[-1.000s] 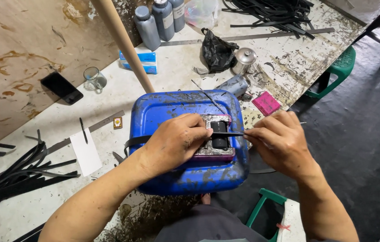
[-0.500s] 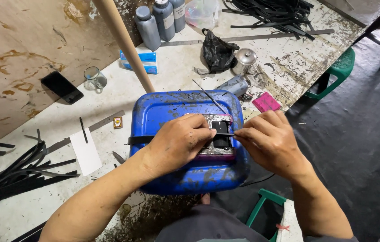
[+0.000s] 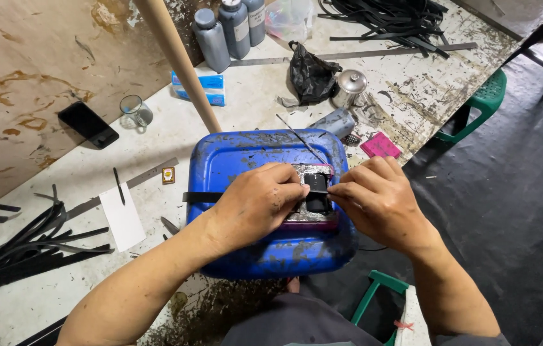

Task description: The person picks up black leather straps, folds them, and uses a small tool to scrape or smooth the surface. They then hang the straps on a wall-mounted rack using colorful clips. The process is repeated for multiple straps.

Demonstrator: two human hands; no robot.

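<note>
- A thin black strap [image 3: 204, 197] lies flat across the top of a blue plastic drum [image 3: 271, 250], which sits at the near edge of the worktop [image 3: 246, 106].
- On the drum rests a small shiny metal block [image 3: 307, 214] with a black pad [image 3: 316, 192] on it; the strap runs over this pad.
- The left hand [image 3: 255, 205] presses down on the strap, its grip closed on it, fingers curled.
- The right hand [image 3: 380, 202] pinches the strap's end, grip tight, just beside the left fingertips.
- It looks like the strap is being lined up on the pad. The next move seems to call for a steady hold so the strap stays straight.
- The drum is scuffed and smeared with dark marks.
- Just behind it lie a pink flat thing [image 3: 380, 145] and a grey can [image 3: 337, 122] on its side.
- Further off: a crumpled black bag [image 3: 310, 77], grey bottles [image 3: 226, 29], a small glass cup [image 3: 134, 112], a black phone [image 3: 88, 123].
- Loose black strips [image 3: 22, 256] pile at the left edge. The worktop is white, stained and dirty.
</note>
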